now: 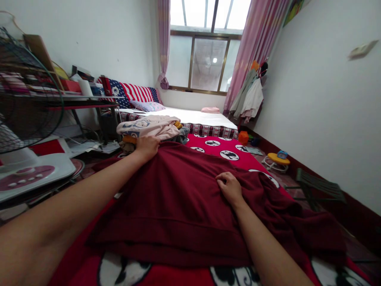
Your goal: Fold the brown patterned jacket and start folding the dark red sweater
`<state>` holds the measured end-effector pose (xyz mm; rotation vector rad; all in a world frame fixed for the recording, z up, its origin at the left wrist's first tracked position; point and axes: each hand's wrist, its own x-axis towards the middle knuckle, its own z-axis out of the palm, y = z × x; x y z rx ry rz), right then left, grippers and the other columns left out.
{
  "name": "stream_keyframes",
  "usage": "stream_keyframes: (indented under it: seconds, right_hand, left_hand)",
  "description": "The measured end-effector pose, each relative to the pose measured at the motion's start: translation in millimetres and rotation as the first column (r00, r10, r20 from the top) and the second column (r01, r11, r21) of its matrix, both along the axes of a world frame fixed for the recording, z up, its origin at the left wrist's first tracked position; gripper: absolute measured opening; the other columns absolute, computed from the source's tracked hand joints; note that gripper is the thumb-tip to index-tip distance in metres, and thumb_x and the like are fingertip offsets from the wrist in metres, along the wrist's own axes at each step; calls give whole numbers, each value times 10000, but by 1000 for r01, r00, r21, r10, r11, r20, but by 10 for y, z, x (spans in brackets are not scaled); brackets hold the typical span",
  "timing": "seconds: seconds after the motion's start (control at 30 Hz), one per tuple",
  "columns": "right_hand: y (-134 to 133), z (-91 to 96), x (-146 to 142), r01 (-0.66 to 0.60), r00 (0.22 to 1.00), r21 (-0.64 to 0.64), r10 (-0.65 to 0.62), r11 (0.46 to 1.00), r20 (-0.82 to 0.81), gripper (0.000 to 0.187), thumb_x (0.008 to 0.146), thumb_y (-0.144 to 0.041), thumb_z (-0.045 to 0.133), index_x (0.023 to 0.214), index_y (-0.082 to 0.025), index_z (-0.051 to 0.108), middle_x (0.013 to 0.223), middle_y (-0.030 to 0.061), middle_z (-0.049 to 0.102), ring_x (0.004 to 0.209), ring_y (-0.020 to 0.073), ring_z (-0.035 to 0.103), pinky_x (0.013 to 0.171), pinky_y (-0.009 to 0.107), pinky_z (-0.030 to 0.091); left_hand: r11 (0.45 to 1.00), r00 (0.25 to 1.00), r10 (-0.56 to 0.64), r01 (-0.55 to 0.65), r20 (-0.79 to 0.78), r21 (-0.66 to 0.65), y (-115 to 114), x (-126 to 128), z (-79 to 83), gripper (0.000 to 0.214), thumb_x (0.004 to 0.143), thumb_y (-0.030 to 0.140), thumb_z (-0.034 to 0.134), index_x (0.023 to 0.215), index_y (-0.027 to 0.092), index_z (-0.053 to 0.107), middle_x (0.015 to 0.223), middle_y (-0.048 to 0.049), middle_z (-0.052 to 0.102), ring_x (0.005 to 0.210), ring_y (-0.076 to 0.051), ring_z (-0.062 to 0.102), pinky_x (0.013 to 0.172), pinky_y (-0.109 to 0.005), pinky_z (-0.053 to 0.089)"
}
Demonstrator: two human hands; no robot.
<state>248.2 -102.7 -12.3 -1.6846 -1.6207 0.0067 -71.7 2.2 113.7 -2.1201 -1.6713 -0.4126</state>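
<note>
A maroon sweatshirt lies spread over a red blanket with white panda circles, its wide hem band towards me and one sleeve reaching to the right. My left hand is closed on its far left edge, where the cloth draws into folds. My right hand rests on the middle of the garment, fingers curled and thumb close to them, pinching the fabric. Just beyond my left hand sits a pile of clothes, with a pale pink printed garment on top.
At left are an electric fan and a cluttered desk. A bed with a white sheet lies under the window. On the right stand a yellow stool and a dark folding stool; clothes hang by the curtain.
</note>
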Motion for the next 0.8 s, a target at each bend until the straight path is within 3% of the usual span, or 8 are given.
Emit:
stream_keyframes:
  seconds: [0.07, 0.13, 0.27, 0.33, 0.47, 0.57, 0.7, 0.8]
  right_hand:
    - [5, -7, 0, -4, 1000, 4, 4, 1000, 2, 200, 774, -166, 520, 812, -205, 713, 924, 39, 650, 879, 180, 607, 808, 291, 456]
    - [9, -11, 7, -4, 1000, 4, 4, 1000, 8, 203, 772, -166, 518, 812, -208, 712, 926, 39, 649, 882, 181, 607, 813, 293, 458]
    - [16, -11, 25, -13, 1000, 7, 13, 1000, 5, 197, 774, -179, 520, 819, -209, 709, 932, 44, 646, 911, 190, 609, 854, 312, 462]
    - [16, -11, 31, -14, 1000, 7, 14, 1000, -28, 188, 771, -190, 527, 846, -199, 699, 936, 49, 644, 897, 194, 618, 852, 322, 472]
    - [0, -21, 39, 106, 979, 44, -96, 993, -179, 298, 764, -213, 539, 1029, -127, 645, 1045, 111, 614, 777, 184, 642, 826, 337, 506]
    - [18, 3, 85, 232, 953, 34, -221, 972, -207, 412, 758, -225, 560, 1141, -81, 599, 1127, 171, 580, 714, 182, 639, 867, 366, 509]
    - [230, 174, 272, 266, 943, -50, -271, 963, -193, 483, 724, -205, 594, 1192, -87, 580, 1211, 212, 534, 711, 200, 654, 837, 395, 538]
    - [509, 341, 434, 295, 895, -56, -296, 954, -334, 536, 713, -181, 608, 1244, -130, 544, 1260, 203, 518, 692, 198, 670, 705, 365, 576]
  left_hand:
    - [1000, 999, -13, 13, -39, 4, -42, 139, -25, 326, 896, 154, 397, 994, 74, 696, 1058, -194, 652, 1024, -317, 595, 852, -413, 449]
    - [995, 994, -98, 99, -41, 12, -140, 379, -134, 362, 906, 131, 348, 1009, 78, 691, 1121, -202, 621, 1082, -315, 565, 886, -422, 436]
    - [911, 928, -367, 372, 65, -176, -331, 909, -485, 342, 925, 236, 377, 994, 155, 702, 1106, -134, 637, 1019, -255, 610, 865, -363, 472]
    - [882, 914, -388, 406, 118, -239, -342, 1072, -676, 338, 926, 314, 408, 1067, 182, 686, 1159, -113, 635, 1028, -234, 621, 874, -334, 486]
    - [881, 925, -325, 371, 195, -293, -213, 1145, -1019, 532, 942, 455, 381, 1372, 163, 494, 1454, -146, 447, 1331, -276, 428, 1074, -419, 372]
    - [870, 925, -283, 359, 254, -338, -129, 1121, -1182, 605, 951, 511, 321, 1452, 180, 386, 1560, -112, 283, 1442, -260, 244, 1156, -486, 227]
    - [882, 922, -284, 359, 262, -305, -126, 1125, -1248, 602, 947, 507, 321, 1448, 182, 398, 1559, -113, 284, 1445, -253, 241, 1164, -485, 205]
    - [890, 919, -287, 360, 271, -278, -146, 1133, -1240, 595, 942, 499, 338, 1440, 182, 413, 1548, -116, 308, 1438, -260, 259, 1159, -490, 220]
